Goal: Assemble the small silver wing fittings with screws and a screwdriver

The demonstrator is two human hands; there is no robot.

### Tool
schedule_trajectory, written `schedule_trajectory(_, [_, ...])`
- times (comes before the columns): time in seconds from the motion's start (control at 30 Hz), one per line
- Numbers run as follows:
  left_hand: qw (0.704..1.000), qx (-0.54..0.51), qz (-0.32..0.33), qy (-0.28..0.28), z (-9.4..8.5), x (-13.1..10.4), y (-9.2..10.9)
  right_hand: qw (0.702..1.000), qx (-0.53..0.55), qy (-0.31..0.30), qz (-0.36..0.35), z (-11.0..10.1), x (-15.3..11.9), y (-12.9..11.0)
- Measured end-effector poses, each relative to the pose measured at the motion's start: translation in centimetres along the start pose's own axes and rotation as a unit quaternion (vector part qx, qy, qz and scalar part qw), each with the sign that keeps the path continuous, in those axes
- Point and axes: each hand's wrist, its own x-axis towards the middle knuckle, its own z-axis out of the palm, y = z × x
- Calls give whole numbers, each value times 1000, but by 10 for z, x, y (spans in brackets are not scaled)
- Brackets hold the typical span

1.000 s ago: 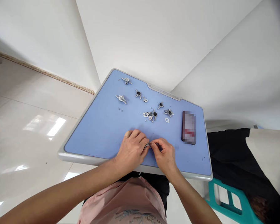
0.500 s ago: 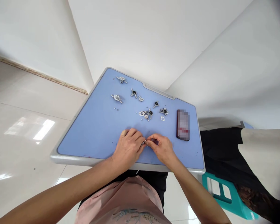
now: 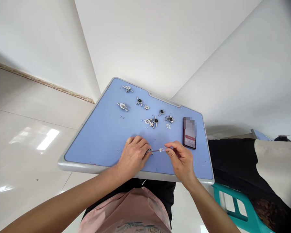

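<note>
Left hand (image 3: 134, 152) pinches part (image 3: 149, 150); right hand (image 3: 183, 160), right of part, grips screwdriver (image 3: 162, 149), shaft pointing left, tip at or beside part.

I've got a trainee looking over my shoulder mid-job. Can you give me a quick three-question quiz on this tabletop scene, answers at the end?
1. Fill in the blank: From the person's view, the phone lies toward the ____ side of the blue tabletop.
2. True or false: The right hand holds a slim tool with a clear handle.
3. The tool's shaft points toward:
A) the phone
B) the small metal part at the left hand
C) the teal stool

Key: 1 right; 2 true; 3 B.
</note>
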Motion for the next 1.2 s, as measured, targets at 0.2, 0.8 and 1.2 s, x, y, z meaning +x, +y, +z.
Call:
schedule_trajectory(0.2, [1000,3,-4,0,0,1,0,996,-40,8,-82,-3,-5,7])
schedule_trajectory(0.8, [1000,-5,-2,3,1,-1,-2,989,-66,6,-130,-4,-6,6])
schedule_trajectory(1.2, [1000,3,-4,-5,1,0,-1,918,-276,-2,-285,-12,-3,-2])
